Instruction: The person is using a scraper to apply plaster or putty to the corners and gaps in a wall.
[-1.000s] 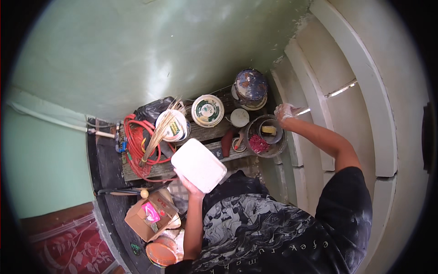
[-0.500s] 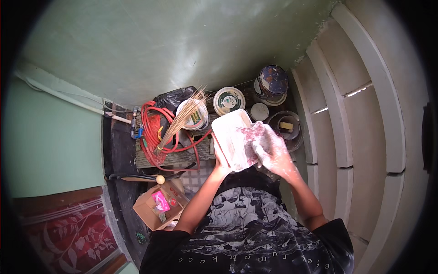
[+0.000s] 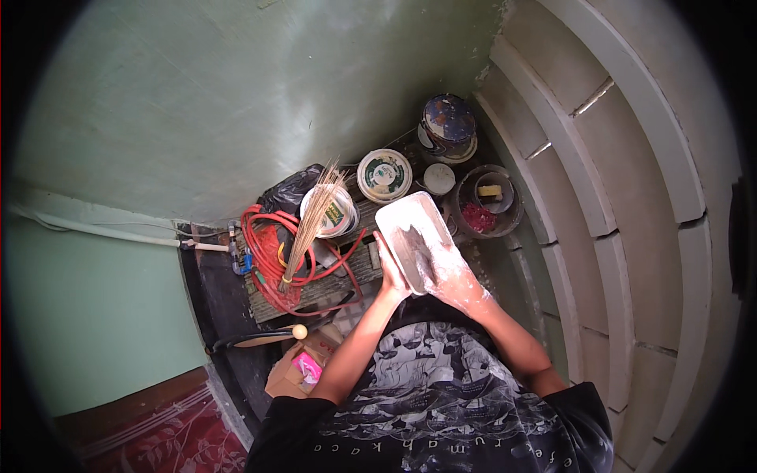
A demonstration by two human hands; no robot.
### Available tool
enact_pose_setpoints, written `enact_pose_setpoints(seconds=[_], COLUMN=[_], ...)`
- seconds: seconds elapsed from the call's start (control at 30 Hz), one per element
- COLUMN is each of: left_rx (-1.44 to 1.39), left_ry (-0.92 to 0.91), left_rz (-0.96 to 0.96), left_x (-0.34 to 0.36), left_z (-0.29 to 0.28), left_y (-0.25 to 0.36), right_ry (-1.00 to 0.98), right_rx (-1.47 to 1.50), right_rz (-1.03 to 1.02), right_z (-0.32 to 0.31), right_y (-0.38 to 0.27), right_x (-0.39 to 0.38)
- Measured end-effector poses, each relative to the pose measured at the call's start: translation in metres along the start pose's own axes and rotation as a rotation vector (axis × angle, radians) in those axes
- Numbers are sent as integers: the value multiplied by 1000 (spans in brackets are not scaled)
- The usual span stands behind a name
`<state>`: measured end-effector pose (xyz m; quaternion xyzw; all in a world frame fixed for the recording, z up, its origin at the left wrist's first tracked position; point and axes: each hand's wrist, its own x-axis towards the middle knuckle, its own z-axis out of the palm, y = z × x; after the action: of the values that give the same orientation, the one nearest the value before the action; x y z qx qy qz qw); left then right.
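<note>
In front of my chest is a rectangular white tub (image 3: 404, 214), tilted, its inside smeared with white paste around a dark grey patch. My left hand (image 3: 392, 268) is closed on the tub's left wall. My right hand (image 3: 456, 285), coated in white, grips the tub's right near side; the tub and the coating partly hide its fingertips. Beyond it to the right stands a round basin (image 3: 516, 217), holding a crumpled reddish cloth (image 3: 478, 218) and a smaller container with a yellow block (image 3: 490, 191).
Several buckets stand along the green wall: a lidded white one (image 3: 385, 175), a dark paint-stained one (image 3: 448, 126) and a small white pot (image 3: 438, 179). A stick bundle (image 3: 312, 222) leans over another bucket beside a coiled red hose (image 3: 254, 260). A cardboard box (image 3: 285, 375) lies at lower left.
The reddish cloth that was in my right hand over the tub now lies in the basin. My right hand has moved down onto the tub's side. The view has shifted.
</note>
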<state>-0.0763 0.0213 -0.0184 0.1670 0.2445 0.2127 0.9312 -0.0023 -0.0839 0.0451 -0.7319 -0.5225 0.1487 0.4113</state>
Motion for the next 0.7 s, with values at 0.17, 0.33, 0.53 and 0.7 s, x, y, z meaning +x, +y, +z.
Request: enact_pose_setpoints(seconds=[0.17,0.33,0.53,0.7], left_rx=[20,34,55,-38], left_ry=[50,84,53,-91], left_rz=[-21,-7,43,-1], left_x=[-3,4,16,27], left_z=[-2,-10,-19,-17], left_y=[6,6,4,5], right_ry=[-11,-73,61,-27], right_rx=[-2,10,109,745], right_rz=[52,37,34,350], right_z=[14,23,25,9], right_y=[11,17,34,60], right_x=[-4,-4,16,34])
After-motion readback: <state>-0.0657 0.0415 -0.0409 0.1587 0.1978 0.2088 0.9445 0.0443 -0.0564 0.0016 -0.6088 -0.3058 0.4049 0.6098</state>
